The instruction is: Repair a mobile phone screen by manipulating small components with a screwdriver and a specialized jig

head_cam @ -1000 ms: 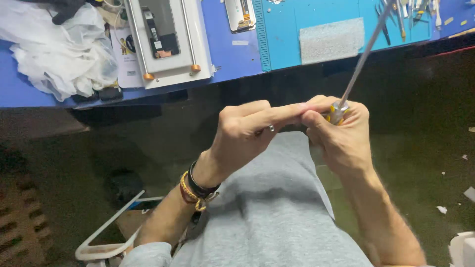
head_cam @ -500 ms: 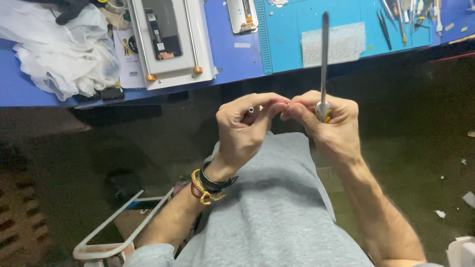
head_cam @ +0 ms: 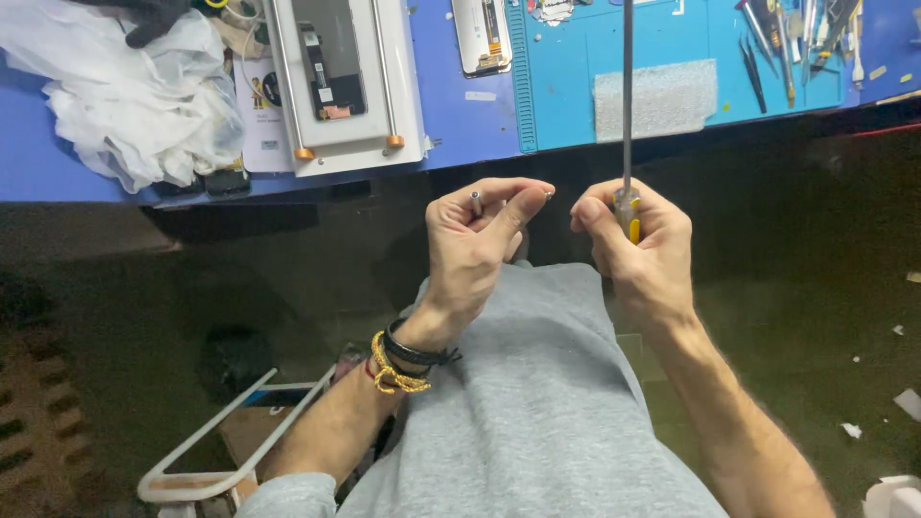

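Observation:
My right hand (head_cam: pixel 641 249) grips the yellow-and-black handle of a long screwdriver (head_cam: pixel 627 115), its thin metal shaft pointing straight up past the blue bench edge. My left hand (head_cam: pixel 478 240), with black and gold bracelets at the wrist, is curled beside it, a small gap between the two. A small metal piece (head_cam: pixel 476 201) is pinched in its fingers, and a tiny bit shows at the thumb tip (head_cam: pixel 548 195). Both hands hover over my lap in grey cloth (head_cam: pixel 537 403).
A blue workbench (head_cam: pixel 460 115) runs along the top. On it lie crumpled white cloth (head_cam: pixel 125 86), a white frame holding an opened phone (head_cam: pixel 336 77), a teal mat (head_cam: pixel 595 86) with a grey pad (head_cam: pixel 655 99), and several tweezers (head_cam: pixel 767 58). A white frame (head_cam: pixel 211 441) lies on the dark floor.
The screwdriver has swung from tilted right to upright. My hands, touching at the handle a second ago, have come apart, and the left one now holds a small metal piece.

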